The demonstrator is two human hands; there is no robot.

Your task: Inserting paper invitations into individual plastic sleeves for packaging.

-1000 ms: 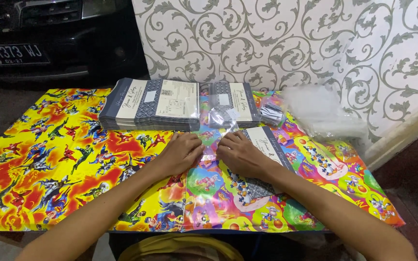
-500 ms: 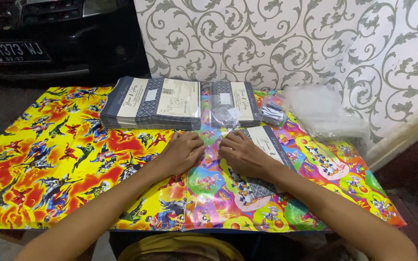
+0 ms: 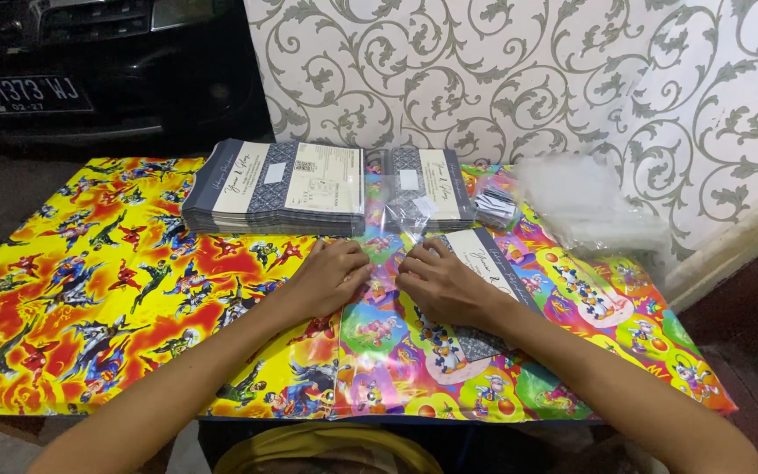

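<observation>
Resting on the cartoon-print table cover (image 3: 133, 290), left hand (image 3: 331, 276) and right hand (image 3: 445, 285) lie close together, fingertips pinching a clear plastic sleeve (image 3: 388, 254) flat between them. A grey-and-cream card (image 3: 493, 272) lies partly under the right wrist. Beyond: two stacks of cards (image 3: 282, 184), then a heap of clear sleeves (image 3: 589, 206) at the patterned wall (image 3: 528, 79).

The surface (image 3: 89, 290) is covered in loud cartoon wrap, yellow-orange-red with superheroes on the left and rainbow pink-green cartoon animals on the right. The stacked cards (image 3: 274, 184) are dark grey-blue with cream panels, and the wall (image 3: 502, 79) is off-white with grey swirly scrolls.
</observation>
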